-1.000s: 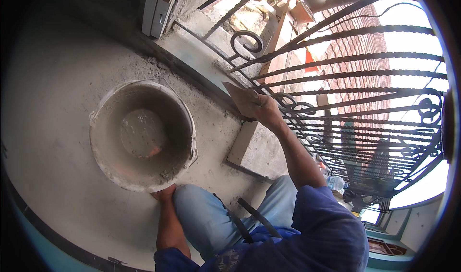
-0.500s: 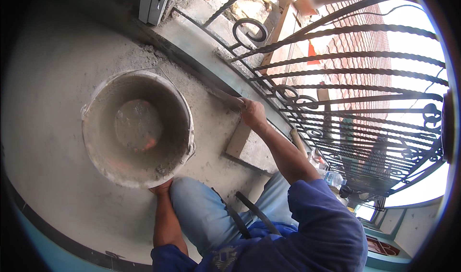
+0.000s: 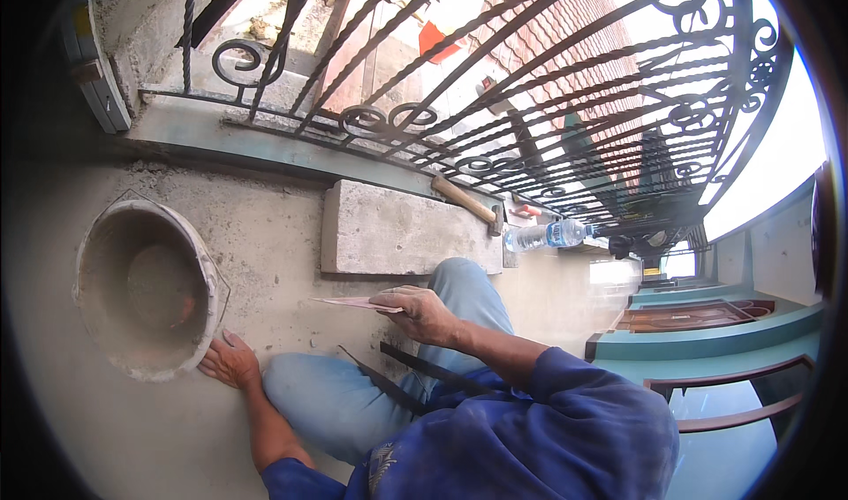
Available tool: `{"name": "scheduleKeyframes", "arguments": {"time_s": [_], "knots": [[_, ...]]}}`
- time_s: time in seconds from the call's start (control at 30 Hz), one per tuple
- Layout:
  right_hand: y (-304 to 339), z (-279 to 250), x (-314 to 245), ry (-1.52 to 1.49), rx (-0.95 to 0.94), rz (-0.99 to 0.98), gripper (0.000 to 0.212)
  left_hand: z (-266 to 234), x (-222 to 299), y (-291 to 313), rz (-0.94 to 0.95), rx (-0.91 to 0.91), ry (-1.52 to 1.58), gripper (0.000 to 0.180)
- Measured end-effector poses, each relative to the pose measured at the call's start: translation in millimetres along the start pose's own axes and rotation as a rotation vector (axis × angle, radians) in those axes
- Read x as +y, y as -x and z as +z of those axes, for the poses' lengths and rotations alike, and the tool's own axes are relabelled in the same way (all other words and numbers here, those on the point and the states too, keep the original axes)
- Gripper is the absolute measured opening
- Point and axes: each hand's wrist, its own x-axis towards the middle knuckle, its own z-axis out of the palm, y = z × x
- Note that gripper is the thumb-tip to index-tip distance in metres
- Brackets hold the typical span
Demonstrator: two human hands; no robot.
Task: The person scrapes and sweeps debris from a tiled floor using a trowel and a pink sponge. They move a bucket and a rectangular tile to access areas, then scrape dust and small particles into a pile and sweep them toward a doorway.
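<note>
A mortar-stained bucket (image 3: 208,261) stands at the left with a wire handle; its inside is coated in grey residue. My left hand (image 3: 231,360) is at the bucket's near right side, fingers outstretched, fingertips against or just beside its wall. In front of my knees, my right hand (image 3: 422,313) is closed on a thin, flat, pinkish blade-like tool (image 3: 349,302), seen nearly edge-on, pointing left. Its exact kind does not show. Beyond that hand lies a pale concrete block (image 3: 389,231) on the dusty floor.
A hammer (image 3: 466,201) with a wooden handle leans on the block's far side. Beside it lies a clear plastic bottle (image 3: 548,235). A black twisted-bar railing (image 3: 389,120) rises from a teal ledge (image 3: 221,147) along the far side. Loose grit lies near the ledge.
My right hand has come back from the ledge toward my knees with the tool. My left hand, mostly hidden under the bucket before, now shows beside it. The view has turned rightward.
</note>
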Motion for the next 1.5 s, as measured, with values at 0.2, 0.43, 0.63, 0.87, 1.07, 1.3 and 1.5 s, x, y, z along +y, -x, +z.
{"name": "scheduleKeyframes", "arguments": {"time_s": [0.2, 0.43, 0.63, 0.87, 1.07, 1.3, 1.5], "knots": [[34, 4, 44, -0.095, 0.112, -0.059, 0.037, 19, -7, 4, 0.085, 0.243, 0.035, 0.053], [84, -86, 199, 0.330, 0.481, 0.452, 0.029, 28, -8, 3, 0.088, 0.298, -0.019, 0.051], [90, -58, 289, 0.449, 0.230, 0.343, 0.021, 33, -10, -4, 0.042, 0.218, -0.138, 0.053], [195, -56, 288, -0.309, -0.007, 0.043, 0.024, -14, 3, 51, 0.175, 0.016, 0.212, 0.052], [350, -30, 408, -0.784, 0.456, 0.682, 0.029, -180, 19, 201, 0.305, -0.898, 1.072, 0.049], [383, -4, 551, 0.130, 0.550, 1.216, 0.029, -284, 71, 273, 0.372, -1.147, 0.417, 0.059], [274, 70, 398, 0.106, 0.238, 0.361, 0.028, -317, 137, 322, 0.698, -0.570, -0.065, 0.024]]}}
